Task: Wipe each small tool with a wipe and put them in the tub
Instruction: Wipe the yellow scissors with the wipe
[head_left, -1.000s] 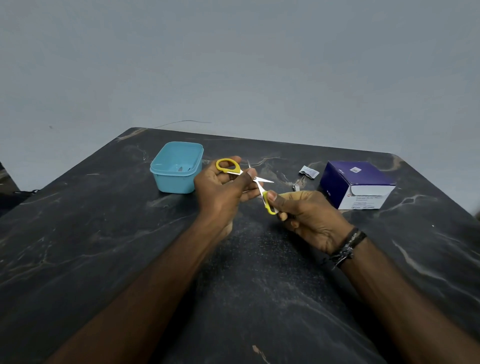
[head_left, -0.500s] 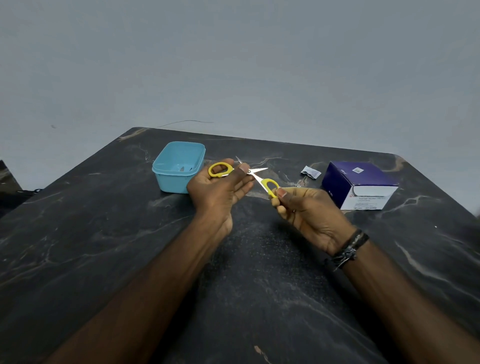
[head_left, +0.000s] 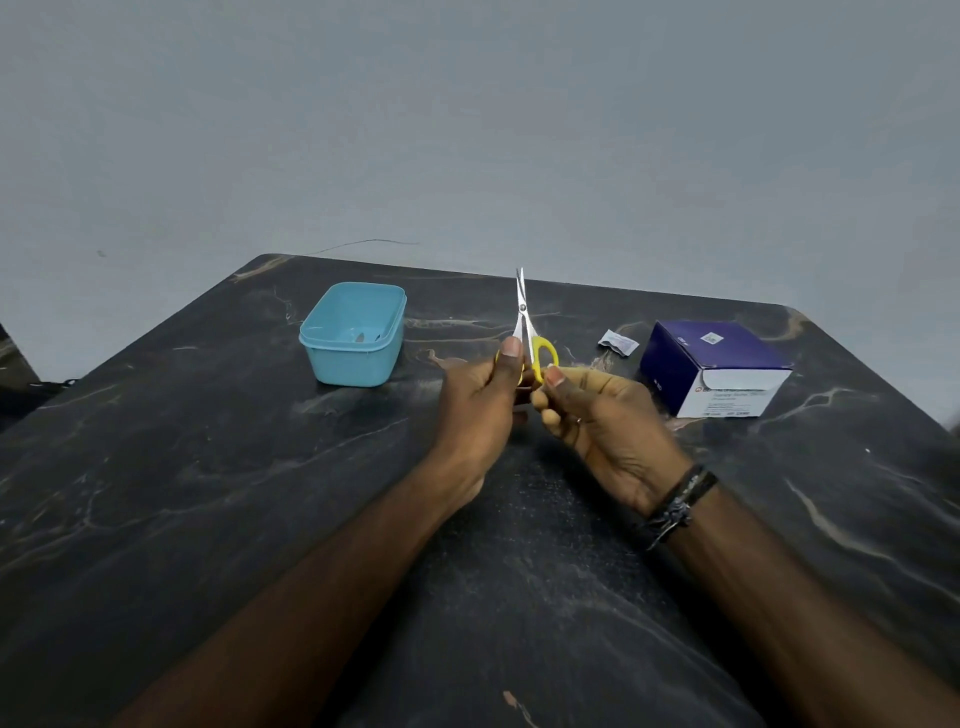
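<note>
While pinched by both hands (head_left: 545, 400), scissors (head_left: 525, 332) upright, tips away

2 bare arms with no sleeves. The right wrist wears dark bracelets (head_left: 678, 506), some with little beads.

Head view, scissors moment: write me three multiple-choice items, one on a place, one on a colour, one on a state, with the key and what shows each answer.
1. Where does the tub stand relative to the purple box?
A. to its left
B. on top of it
C. behind it

2. What colour are the handles of the scissors?
A. red
B. yellow
C. black

3. How are the scissors' blades?
A. spread wide
B. closed, pointing up
C. lying flat on the table

Key: 1 A, the tub sits left across the table; 2 B, a yellow loop shows between the left hand and right hand; 3 B, the blades meet in one upright tip.
</note>
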